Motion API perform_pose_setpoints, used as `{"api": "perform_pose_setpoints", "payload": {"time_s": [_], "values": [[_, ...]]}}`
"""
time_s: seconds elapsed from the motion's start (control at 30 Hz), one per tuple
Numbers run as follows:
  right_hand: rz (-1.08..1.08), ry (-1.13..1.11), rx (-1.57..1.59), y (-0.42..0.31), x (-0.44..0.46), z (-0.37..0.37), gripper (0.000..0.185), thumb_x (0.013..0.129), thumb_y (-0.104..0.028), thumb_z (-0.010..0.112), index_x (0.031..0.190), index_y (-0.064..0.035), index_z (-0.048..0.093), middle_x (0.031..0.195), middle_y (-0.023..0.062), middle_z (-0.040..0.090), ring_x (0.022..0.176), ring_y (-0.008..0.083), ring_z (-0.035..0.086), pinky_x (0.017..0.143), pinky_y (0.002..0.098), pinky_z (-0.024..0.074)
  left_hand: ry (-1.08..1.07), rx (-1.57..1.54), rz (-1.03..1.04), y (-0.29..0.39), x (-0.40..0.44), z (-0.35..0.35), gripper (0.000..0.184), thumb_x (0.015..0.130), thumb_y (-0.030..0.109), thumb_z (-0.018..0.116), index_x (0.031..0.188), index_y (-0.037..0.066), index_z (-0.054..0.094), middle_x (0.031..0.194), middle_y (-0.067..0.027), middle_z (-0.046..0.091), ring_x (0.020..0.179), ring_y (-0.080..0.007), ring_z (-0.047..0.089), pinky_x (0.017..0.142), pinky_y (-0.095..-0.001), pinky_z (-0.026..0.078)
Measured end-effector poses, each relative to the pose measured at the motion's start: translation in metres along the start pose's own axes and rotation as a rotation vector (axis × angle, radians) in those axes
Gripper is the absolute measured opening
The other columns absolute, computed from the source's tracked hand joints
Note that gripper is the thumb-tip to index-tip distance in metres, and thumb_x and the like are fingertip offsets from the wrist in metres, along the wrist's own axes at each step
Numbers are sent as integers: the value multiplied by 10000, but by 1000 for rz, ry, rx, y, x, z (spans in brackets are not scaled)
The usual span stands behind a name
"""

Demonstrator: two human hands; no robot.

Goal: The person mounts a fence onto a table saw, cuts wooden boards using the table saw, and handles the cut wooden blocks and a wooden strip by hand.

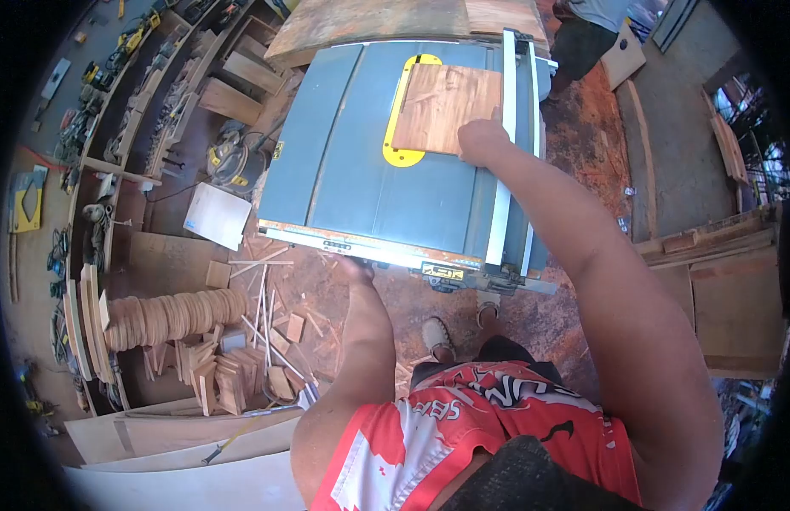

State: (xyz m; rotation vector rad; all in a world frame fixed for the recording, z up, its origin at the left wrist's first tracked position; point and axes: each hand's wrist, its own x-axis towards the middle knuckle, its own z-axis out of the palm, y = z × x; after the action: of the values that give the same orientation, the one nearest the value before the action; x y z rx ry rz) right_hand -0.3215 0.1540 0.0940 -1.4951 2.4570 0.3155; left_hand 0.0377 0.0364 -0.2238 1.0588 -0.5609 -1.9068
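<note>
A square wooden board (446, 106) lies flat on the blue table saw (327, 153), partly over its yellow throat plate (403, 157). The board's right side is along the silver rip fence (502, 213). My right hand (482, 140) is closed on the board's near right corner, next to the fence. Down at the saw's front edge is my left hand (358, 269), at the underside below the front rail (369, 245). The table edge hides its fingers, so what it touches is unclear. No blade can be made out.
Shelves with tools and wood offcuts (229, 100) line the left. On the floor are a stack of round wooden pieces (178, 318), small blocks (229, 383) and thin strips. Another person (582, 38) stands at the far right. A wooden surface (369, 21) adjoins the saw's far side.
</note>
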Motion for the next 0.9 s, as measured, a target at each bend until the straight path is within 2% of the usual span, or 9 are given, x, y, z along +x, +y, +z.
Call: {"api": "perform_pose_setpoints", "payload": {"time_s": [0.1,0.17,0.3,0.37,0.6,0.67,0.8,0.9], "values": [[8,-24,1,1,4,-3,257,841,-198,649,1062,-82,711,1089,102,700,1089,282,637,1144,617,146,-17,-5,-10,4,-5,3,927,864,822,153,1521,180,277,1570,-80,284,1425,-346,278,1102,-566,279],[5,-28,-1,3,6,-5,264,836,-195,653,1070,-86,708,1094,99,699,1086,279,641,1143,624,142,74,-6,-23,4,-11,4,947,848,839,158,1533,190,245,1590,-72,235,1442,-346,228,1114,-586,227],[0,-16,-15,7,12,-5,275,836,-205,660,1080,-88,703,1104,96,696,1093,275,639,1139,629,147,84,39,-15,6,-17,2,970,829,859,161,1540,201,218,1600,-67,205,1450,-346,196,1119,-590,200],[4,-16,-23,9,14,-7,277,840,-202,652,1089,-88,697,1115,94,693,1098,276,638,1137,631,153,2,45,-47,9,-14,-1,980,817,870,177,1544,212,203,1601,-61,200,1449,-347,199,1116,-588,211],[-11,8,-34,17,24,-7,284,846,-221,650,1096,-92,695,1128,84,689,1102,267,637,1121,652,169,-75,29,-56,12,-19,3,1011,812,872,219,1539,169,210,1593,-83,211,1440,-354,221,1113,-591,231],[-15,60,-40,21,32,-3,357,810,-338,716,1054,-78,703,1055,101,708,1047,284,656,1099,634,216,-37,9,-35,9,-22,7,993,833,850,232,1529,140,235,1576,-100,247,1421,-352,267,1113,-571,268],[-19,61,-30,25,38,-2,351,803,-328,723,1048,-78,705,1051,111,710,1046,286,658,1101,637,216,-77,-42,-20,12,-24,17,955,861,816,245,1512,117,270,1555,-105,291,1400,-340,313,1116,-524,306],[-10,61,-31,26,41,-7,348,797,-319,729,1050,-81,706,1056,115,708,1051,290,657,1105,638,211,9,-45,-19,15,-30,28,909,894,770,264,1493,87,299,1530,-107,333,1376,-329,353,1113,-478,338]]}}
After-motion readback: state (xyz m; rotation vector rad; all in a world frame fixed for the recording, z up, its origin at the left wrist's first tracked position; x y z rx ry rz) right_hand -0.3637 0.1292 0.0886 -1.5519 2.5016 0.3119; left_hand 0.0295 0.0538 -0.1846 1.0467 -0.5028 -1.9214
